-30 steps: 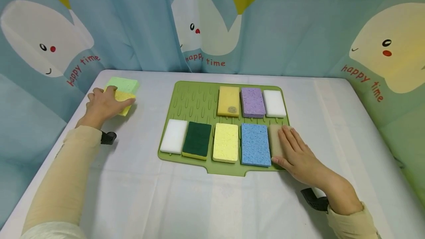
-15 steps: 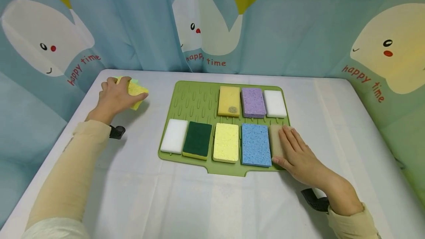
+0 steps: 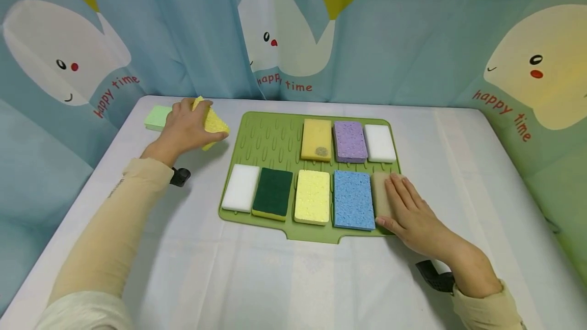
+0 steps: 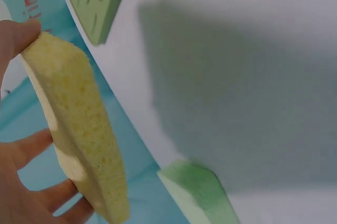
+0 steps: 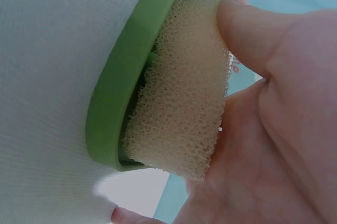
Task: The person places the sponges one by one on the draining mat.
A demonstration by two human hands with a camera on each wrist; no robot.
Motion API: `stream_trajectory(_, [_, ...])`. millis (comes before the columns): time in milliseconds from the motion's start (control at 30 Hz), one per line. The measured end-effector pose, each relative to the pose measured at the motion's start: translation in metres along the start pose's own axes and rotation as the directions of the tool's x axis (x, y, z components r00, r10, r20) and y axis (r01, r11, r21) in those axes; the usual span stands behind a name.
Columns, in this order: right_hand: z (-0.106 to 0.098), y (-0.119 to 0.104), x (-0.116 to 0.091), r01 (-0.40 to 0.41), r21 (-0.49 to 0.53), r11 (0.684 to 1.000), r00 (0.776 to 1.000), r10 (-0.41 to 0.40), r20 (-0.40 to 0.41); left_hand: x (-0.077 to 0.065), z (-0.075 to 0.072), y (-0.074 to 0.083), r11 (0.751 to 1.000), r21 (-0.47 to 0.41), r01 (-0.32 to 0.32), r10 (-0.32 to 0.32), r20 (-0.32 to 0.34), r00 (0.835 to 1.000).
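Note:
My left hand (image 3: 185,129) pinches a yellow sponge (image 3: 215,124) between thumb and fingers above the tabletop, left of the green mat (image 3: 266,139). In the left wrist view this sponge (image 4: 79,108) is tilted, and its shadow falls on the white cloth. A light green sponge (image 3: 157,117) lies behind that hand, partly covered by it. At the mat's right end my right hand (image 3: 415,218) rests over a beige sponge (image 3: 381,195), fingers extended, thumb near its front edge. The right wrist view shows the porous side of the beige sponge (image 5: 179,82) under the palm.
The mat's front row has a white (image 3: 240,188), a dark green (image 3: 272,193), a yellow (image 3: 312,197) and a blue sponge (image 3: 353,200). Its back row has a tan-yellow (image 3: 316,139), a purple (image 3: 350,141) and a white sponge (image 3: 379,143). A whale-print curtain (image 3: 394,55) borders the table.
My left hand has carried the yellow sponge up and rightward towards the mat, uncovering part of the light green sponge. My right hand stays where it was.

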State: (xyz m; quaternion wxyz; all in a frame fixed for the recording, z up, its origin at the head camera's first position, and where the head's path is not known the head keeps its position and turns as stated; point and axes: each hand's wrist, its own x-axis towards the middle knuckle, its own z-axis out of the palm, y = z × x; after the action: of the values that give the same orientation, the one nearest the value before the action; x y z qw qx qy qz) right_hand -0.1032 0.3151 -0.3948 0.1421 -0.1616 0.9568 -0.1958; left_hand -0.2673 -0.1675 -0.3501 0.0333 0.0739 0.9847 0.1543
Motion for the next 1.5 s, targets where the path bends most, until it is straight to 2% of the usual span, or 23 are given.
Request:
stream_trajectory(267, [0.002,0.003,0.0,0.021,0.002,1.0,1.0,-0.021,-0.005,0.009,0.006,0.016,0.994,0.037,-0.102,0.1,0.045,0.994])
stream_trajectory(533, [0.001,0.003,0.001,0.017,-0.001,1.0,1.0,-0.017,-0.005,0.016,0.011,0.032,0.978,0.072,-0.194,0.192,0.042,0.981])
stream_trajectory(1033, [0.0,0.002,0.001,0.009,-0.006,1.0,1.0,-0.009,0.005,0.024,0.018,0.068,0.957,0.091,-0.276,0.265,0.12,0.957])
stream_trajectory(1500, [0.001,0.002,0.001,0.015,-0.006,1.0,1.0,-0.015,0.001,0.033,0.027,0.09,0.938,0.102,-0.332,0.309,0.197,0.931])
